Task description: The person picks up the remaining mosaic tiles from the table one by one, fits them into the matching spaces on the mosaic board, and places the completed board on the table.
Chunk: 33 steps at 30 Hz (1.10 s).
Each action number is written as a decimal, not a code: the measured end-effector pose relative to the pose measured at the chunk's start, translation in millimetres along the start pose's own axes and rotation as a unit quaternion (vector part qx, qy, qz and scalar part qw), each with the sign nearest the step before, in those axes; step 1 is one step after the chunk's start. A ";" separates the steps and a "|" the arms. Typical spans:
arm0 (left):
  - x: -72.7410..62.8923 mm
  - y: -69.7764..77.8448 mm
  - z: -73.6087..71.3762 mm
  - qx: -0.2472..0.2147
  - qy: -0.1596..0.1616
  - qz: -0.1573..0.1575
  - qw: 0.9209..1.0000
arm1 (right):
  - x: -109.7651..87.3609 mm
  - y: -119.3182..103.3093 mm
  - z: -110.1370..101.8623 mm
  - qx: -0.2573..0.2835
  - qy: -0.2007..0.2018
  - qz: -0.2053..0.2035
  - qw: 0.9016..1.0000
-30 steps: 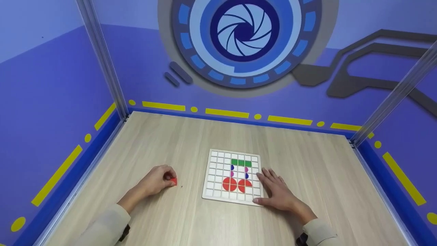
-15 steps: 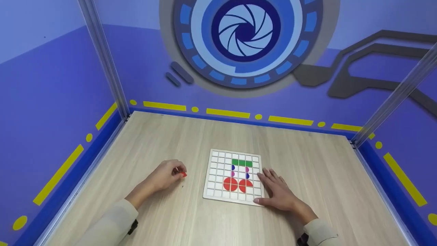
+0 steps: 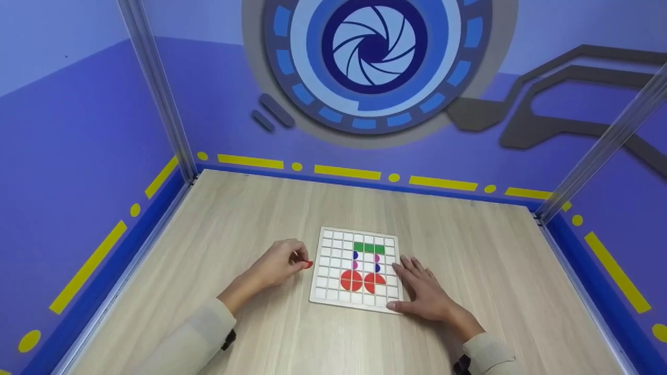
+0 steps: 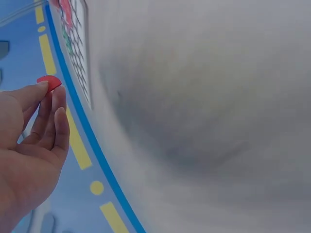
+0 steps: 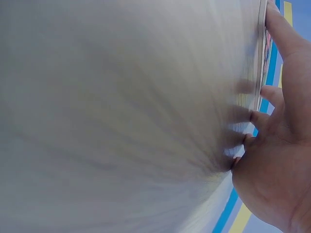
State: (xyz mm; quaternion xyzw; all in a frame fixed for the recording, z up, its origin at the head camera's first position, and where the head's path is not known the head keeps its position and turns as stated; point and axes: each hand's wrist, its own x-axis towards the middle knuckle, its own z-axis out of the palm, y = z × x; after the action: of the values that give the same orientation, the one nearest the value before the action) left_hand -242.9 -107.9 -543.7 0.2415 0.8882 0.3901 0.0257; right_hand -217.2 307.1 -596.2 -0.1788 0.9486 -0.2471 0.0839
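My left hand (image 3: 276,264) pinches a small red quarter-circle tile (image 4: 50,82) between thumb and fingertips, just off the left edge of a pale grid board (image 3: 333,252). On the board, a green strip (image 3: 369,248) lies above small blue and pink half-round tiles (image 3: 377,258). Lower down are a full red circle (image 3: 346,276) and a red three-quarter disc (image 3: 371,278), whose lower right square is white. My right hand (image 3: 427,297) lies with fingers spread along the board's right side. Its thumb rests on the lower right corner; the other fingertips touch near the right edge.
The board lies flat on a light wooden table (image 3: 250,208). Blue-purple panels with yellow marks (image 3: 347,172) close off the back and sides. Metal posts (image 3: 161,94) stand at the back corners.
My left hand has moved right and slightly away from me, carrying the red tile up close to the board. The right hand and board have stayed in place.
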 end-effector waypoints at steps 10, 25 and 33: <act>24.6 22.1 23.1 -0.015 -0.013 0.042 0.999 | 0.7 -1.0 1.1 -0.005 0.001 0.004 1.000; 52.4 51.9 63.0 -0.003 -0.035 0.030 0.999 | 0.4 -0.8 -0.3 -0.005 -0.003 0.005 1.000; 64.3 59.0 86.7 -0.014 -0.053 0.035 0.998 | 0.3 -1.8 0.2 -0.010 0.000 0.005 1.000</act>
State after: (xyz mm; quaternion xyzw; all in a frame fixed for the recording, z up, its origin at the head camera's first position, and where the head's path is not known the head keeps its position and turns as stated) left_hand -255.2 14.2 -553.1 0.2920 0.8711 0.3899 0.0623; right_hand -216.9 305.4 -595.4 -0.1745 0.9521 -0.2370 0.0834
